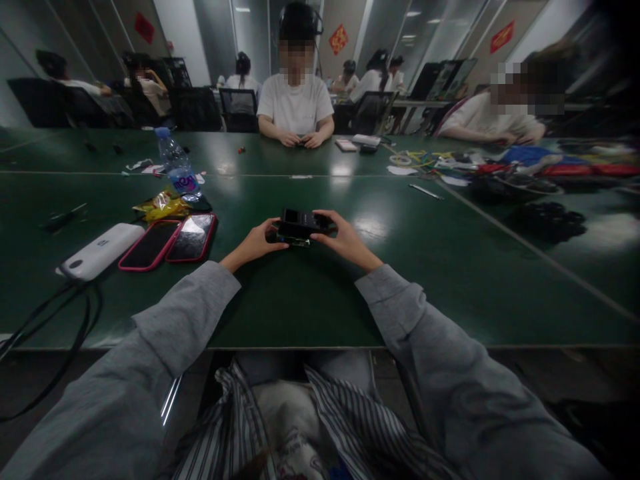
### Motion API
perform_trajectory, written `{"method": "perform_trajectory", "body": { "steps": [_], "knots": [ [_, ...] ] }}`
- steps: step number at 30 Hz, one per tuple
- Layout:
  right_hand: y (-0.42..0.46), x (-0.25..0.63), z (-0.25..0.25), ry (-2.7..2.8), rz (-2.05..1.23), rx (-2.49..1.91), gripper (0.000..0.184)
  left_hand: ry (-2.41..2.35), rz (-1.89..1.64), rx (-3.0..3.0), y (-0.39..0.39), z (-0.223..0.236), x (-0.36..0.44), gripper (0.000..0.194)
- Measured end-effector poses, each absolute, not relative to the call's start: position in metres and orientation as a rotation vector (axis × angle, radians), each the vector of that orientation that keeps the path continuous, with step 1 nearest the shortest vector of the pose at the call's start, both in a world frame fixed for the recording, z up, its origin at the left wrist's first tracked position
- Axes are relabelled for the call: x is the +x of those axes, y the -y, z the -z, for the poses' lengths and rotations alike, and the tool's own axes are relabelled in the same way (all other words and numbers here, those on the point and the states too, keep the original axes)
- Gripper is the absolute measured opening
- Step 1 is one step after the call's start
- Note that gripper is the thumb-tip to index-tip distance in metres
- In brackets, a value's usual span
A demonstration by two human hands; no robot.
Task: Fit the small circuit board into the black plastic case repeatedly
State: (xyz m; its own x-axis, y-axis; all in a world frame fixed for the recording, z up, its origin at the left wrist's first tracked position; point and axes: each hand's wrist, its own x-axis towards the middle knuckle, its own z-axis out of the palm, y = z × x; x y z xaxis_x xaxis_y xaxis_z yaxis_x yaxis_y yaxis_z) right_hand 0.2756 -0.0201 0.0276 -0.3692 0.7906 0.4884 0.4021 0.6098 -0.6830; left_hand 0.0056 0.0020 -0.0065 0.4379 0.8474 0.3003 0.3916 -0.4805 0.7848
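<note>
Over the green table, both of my hands hold a small black electronic device [299,219] with a dark square window in its upper face. Under this casing, what looks like a circuit board [295,241] shows along the near edge. My left hand [255,245] grips the left end, its thumb along the near side by the board. My right hand [346,241] pinches the right end of the casing between thumb and fingers. I cannot tell whether the casing and the board are joined. The fingertips partly hide both ends.
Left on the table [300,313] lie a white power bank [103,252] with black cables, two red-edged phones [193,237], a yellow wrapper [163,205] and a tilted water bottle [176,163]. Right are a pen-like stick [425,192], a black bundle [550,221] and cables. A person [295,100] sits opposite.
</note>
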Motion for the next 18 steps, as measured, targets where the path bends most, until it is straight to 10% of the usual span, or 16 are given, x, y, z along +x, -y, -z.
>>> {"method": "perform_trajectory", "body": {
  "steps": [18],
  "knots": [
    [0.014, 0.277, -0.015, 2.109, -0.506, -0.944, 0.055, -1.010, -0.949, 2.066, 0.001, 0.004, 0.007, 0.070]
  ]
}}
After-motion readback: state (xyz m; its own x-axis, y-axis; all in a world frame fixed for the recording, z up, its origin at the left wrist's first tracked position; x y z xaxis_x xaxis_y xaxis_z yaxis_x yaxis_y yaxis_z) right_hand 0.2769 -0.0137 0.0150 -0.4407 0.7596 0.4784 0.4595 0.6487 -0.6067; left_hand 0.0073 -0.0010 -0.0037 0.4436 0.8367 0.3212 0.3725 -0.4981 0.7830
